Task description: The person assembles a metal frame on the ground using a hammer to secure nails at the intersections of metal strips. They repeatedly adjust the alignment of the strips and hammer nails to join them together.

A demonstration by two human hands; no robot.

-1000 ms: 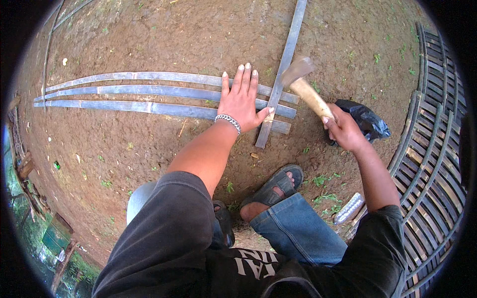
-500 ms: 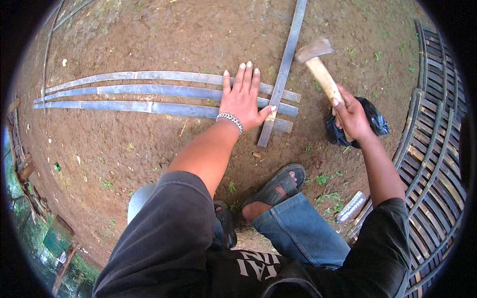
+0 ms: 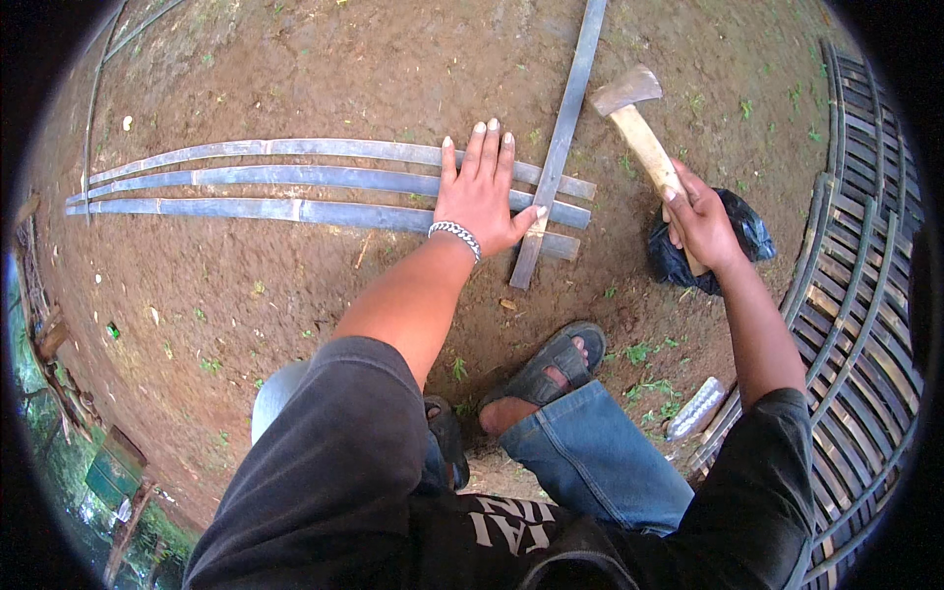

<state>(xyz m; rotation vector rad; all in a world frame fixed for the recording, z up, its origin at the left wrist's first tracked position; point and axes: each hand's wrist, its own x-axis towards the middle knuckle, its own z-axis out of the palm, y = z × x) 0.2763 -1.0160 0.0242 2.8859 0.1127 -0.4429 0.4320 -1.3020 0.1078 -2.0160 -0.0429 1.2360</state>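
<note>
My left hand (image 3: 479,192) lies flat with its fingers stretched across three bamboo slats (image 3: 324,177), placed side by side on the ground. Its thumb rests on a crosswise slat (image 3: 562,128) that lies over their right ends. In my right hand (image 3: 700,218) is the wooden handle of a hatchet (image 3: 639,138); its metal head points away from me, to the right of the crosswise slat. A black plastic bag (image 3: 739,236) sits beneath the right hand and is partly hidden by it.
A slatted bamboo panel (image 3: 855,295) runs along the right side. A clear plastic bottle (image 3: 696,408) lies near its edge. Another thin strip (image 3: 93,128) crosses the slats' left ends. My sandalled foot (image 3: 560,364) stands on the bare soil near the crosswise slat.
The hatchet head has shifted slightly away from me and to the right, with my right hand moving a little along. My left hand stays on the slats.
</note>
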